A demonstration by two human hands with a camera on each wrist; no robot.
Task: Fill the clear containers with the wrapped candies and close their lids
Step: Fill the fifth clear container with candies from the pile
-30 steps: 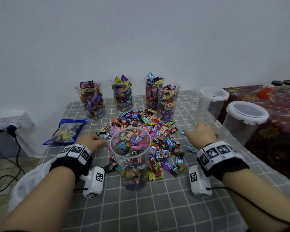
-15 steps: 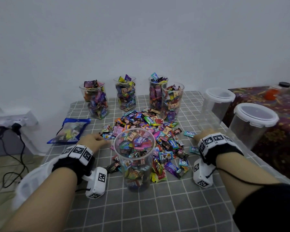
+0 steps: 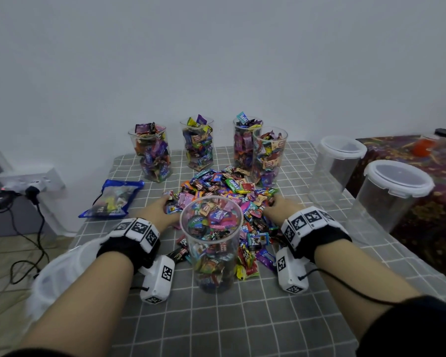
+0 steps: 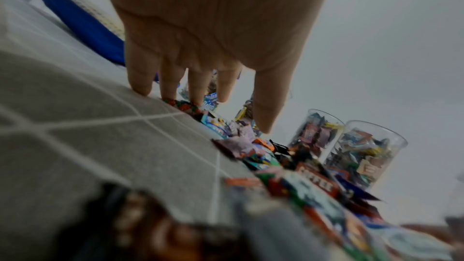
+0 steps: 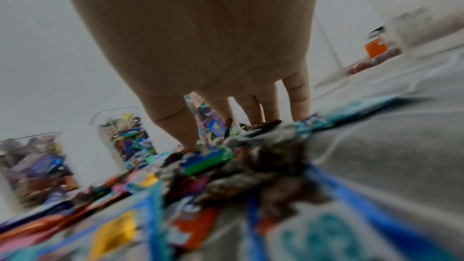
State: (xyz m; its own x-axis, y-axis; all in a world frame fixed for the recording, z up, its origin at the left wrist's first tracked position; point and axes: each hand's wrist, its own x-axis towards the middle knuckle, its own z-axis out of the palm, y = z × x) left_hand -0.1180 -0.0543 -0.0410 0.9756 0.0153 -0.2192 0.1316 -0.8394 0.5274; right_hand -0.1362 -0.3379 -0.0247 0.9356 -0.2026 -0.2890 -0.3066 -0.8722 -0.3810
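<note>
Grey checked cloth covered the desk (image 3: 216, 318), where a heap of wrapped candies (image 3: 224, 191) lay at the centre. Five clear lidless containers held candies: four (image 3: 152, 153) along the back and one (image 3: 211, 243) nearest the person, just in front of the heap. Two lidded containers (image 3: 394, 191) stood empty at the right. The left hand (image 3: 157, 211) and right hand (image 3: 276, 211) flanked the heap, fingers (image 4: 140, 78) straight and released, tips touching candies and cloth. One blue bag (image 3: 113, 199) lay left.
</note>
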